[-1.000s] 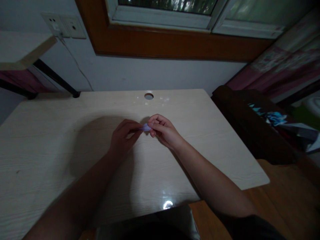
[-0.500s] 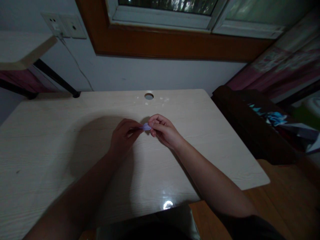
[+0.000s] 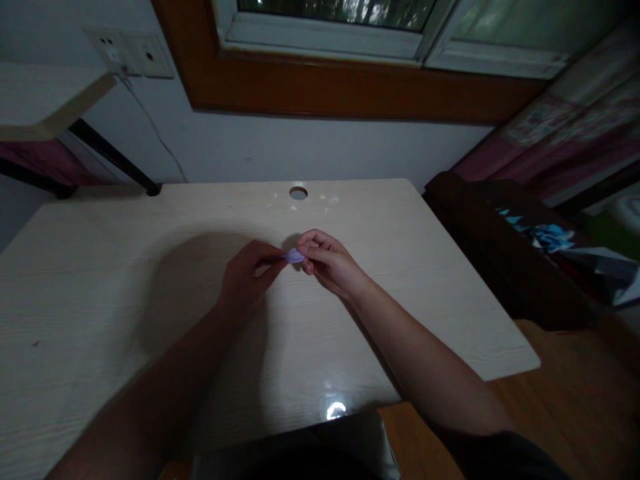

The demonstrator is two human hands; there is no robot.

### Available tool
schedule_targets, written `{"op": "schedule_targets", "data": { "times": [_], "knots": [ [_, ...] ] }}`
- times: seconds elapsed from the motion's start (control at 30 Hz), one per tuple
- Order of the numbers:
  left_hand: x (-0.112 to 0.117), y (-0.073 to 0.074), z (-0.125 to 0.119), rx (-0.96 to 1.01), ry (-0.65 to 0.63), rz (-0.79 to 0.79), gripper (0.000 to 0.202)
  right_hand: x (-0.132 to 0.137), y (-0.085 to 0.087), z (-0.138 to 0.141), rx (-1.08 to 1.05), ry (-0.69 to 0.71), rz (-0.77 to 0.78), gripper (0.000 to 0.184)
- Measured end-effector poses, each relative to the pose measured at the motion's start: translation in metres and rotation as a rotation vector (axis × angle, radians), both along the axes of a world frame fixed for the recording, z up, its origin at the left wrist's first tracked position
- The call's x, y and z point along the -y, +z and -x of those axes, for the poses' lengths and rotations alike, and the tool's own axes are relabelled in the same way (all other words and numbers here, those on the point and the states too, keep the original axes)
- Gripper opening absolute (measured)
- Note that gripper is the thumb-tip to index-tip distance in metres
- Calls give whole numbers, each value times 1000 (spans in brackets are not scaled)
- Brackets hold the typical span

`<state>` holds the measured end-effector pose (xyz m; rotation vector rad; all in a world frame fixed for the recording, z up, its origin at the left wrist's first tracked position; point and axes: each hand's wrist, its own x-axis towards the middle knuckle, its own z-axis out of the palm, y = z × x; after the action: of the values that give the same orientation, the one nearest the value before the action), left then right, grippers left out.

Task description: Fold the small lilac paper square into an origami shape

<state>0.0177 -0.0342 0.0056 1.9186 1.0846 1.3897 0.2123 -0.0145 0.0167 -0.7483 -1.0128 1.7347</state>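
A small pale purple piece of folded paper (image 3: pixel 293 256) is pinched between both of my hands just above the light wooden desk (image 3: pixel 150 320). My left hand (image 3: pixel 247 275) grips its left end with thumb and fingertips closed. My right hand (image 3: pixel 326 261) pinches its right end, fingers curled over it. Most of the paper is hidden between my fingers.
A round cable hole (image 3: pixel 298 193) lies in the desk near the wall. A raised shelf (image 3: pixel 45 100) stands at the far left under wall sockets (image 3: pixel 130 52). A dark chair or furniture with cloth (image 3: pixel 525 247) sits to the right, over a wooden floor.
Almost nothing has moved. My fingers shift slightly on the purple paper, which shows a bit more between the hands now.
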Motion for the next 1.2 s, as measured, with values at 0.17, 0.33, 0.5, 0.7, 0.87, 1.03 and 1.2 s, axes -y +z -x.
{"op": "schedule_targets", "data": {
  "times": [0.17,0.33,0.5,0.7,0.87,1.03,1.2],
  "knots": [
    [0,4,-1,-103,46,-69,12,0,-2,1,12,9,-12,21],
    [-1,5,-2,-92,69,-86,12,1,-3,1,18,13,-20,20],
    [-2,2,-1,-85,71,-94,12,1,-2,1,28,8,-9,21],
    [-2,3,-1,-31,75,-81,15,1,-5,2,99,-14,-56,21],
    [-5,-2,0,46,92,-11,14,4,0,2,394,-270,-446,12],
    [-7,-4,1,55,82,-14,11,10,9,0,589,-373,-811,6],
    [-6,-3,2,90,49,-6,9,11,9,-1,651,-290,-859,10]
  ]
}}
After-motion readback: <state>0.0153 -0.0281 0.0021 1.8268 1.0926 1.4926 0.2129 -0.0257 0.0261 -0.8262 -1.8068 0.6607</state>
